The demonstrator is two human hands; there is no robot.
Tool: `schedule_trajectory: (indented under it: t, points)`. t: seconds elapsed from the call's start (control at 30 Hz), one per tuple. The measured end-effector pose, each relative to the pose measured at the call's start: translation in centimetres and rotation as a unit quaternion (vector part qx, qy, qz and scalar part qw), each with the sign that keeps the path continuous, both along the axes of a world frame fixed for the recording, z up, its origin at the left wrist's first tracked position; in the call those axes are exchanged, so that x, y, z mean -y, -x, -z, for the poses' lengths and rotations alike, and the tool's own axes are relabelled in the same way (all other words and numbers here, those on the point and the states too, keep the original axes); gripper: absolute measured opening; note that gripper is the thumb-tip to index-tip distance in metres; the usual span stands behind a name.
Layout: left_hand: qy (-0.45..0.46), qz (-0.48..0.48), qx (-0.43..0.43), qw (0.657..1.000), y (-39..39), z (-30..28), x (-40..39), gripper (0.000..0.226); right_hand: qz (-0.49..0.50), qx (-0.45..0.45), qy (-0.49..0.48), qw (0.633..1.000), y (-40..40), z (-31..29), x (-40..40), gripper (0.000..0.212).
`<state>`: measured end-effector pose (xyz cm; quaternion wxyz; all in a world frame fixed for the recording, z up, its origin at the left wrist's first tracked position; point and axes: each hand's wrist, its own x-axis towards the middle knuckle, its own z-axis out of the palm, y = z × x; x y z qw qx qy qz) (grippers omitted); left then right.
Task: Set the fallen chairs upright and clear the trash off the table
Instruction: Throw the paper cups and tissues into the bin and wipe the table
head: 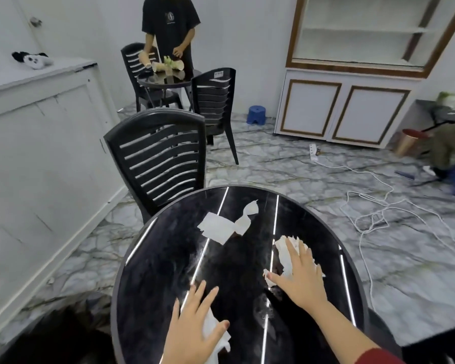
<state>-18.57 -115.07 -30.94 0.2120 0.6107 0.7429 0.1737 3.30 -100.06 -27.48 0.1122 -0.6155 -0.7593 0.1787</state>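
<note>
— Fingers (297,252) of your right hand (304,279)?
— Spread flat, pressing the crumpled tissue (284,248) on the black table (168,258).
— Your left hand (192,327)?
— Flat too, on another tissue (216,334) near the table's front edge.

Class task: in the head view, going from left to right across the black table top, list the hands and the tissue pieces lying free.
Left hand → flat white tissue → twisted tissue → right hand.

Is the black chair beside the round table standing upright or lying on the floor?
Upright. The black chair stands at the far left edge of the round table, its slatted backrest vertical; its feet are hidden.
</note>
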Motion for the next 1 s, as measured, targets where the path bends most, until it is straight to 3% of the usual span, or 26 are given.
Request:
schedule_trajectory:
  t: [0.1, 0.27, 0.63, 0.87, 1.0]
  points:
    - [-0.008, 0.009, -0.007, 1.000, -0.3, 1.5, 0.3, 0.066, -0.001, 0.025, 0.001, 1.000, -0.2, 0.9, -0.5, 0.099]
    - [0.013, 0.027, -0.100, 0.995, -0.6, 2.0, -0.1, 0.080, -0.010, 0.066, 0.009, 0.998, -0.2, 2.0, -2.0, 0.105]
    - [-0.018, 0.012, -0.134, 0.991, -0.6, 2.4, 0.0, 0.062, -0.010, 0.045, 0.023, 0.999, -0.1, 4.6, -3.1, 0.091]
    - [-0.018, 0.010, -0.157, 0.987, -0.6, 2.4, 0.1, 0.050, -0.015, -0.021, 0.010, 1.000, 0.0, 4.7, -2.2, 0.063]
    - [-0.026, 0.001, -0.154, 0.988, -0.4, 2.7, 0.0, 0.048, 0.043, -0.092, 0.025, 0.995, 0.8, 4.3, -0.3, 0.044]
